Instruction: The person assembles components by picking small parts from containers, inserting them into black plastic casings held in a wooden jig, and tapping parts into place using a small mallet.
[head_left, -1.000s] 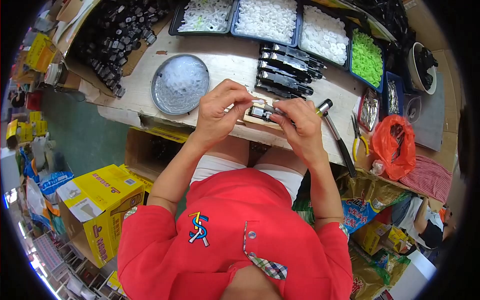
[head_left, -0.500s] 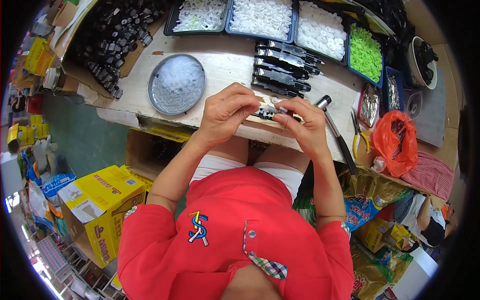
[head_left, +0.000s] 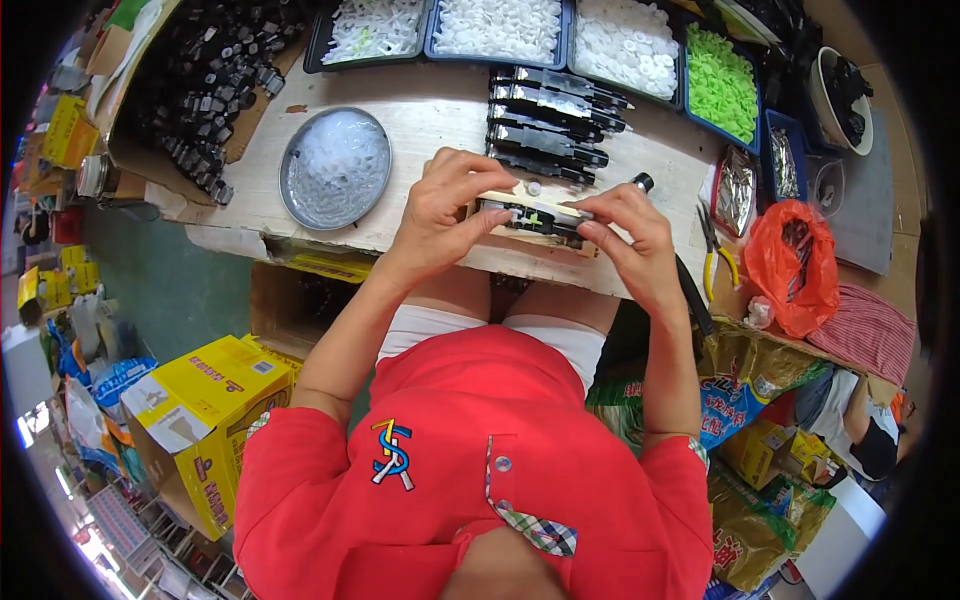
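Note:
Both hands grip a long, narrow black housing [head_left: 525, 219] near the table's front edge. White and bright green small parts show inside it, and a cream-coloured strip lies along its far side. My left hand [head_left: 445, 205] pinches the left end between thumb and fingers. At the right end, my right hand [head_left: 637, 235] closes its thumb and fingertips on the housing. A small white round piece [head_left: 533, 188] is just beyond. Further back lies a row of several similar black housings [head_left: 550, 115]. Left of my hands stands a round grey dish [head_left: 290, 195] heaped with translucent plastic pieces.
Trays of white pieces [head_left: 498, 28] and green pieces [head_left: 720, 85] line the back. A black-handled tool [head_left: 692, 300], yellow-handled pliers [head_left: 720, 262] and a red plastic bag [head_left: 790, 255] lie at right. A carton of black parts [head_left: 215, 90] stands far left.
My hands have moved apart to the two ends of the housing, which now shows more fully between them. The whole view has shifted slightly.

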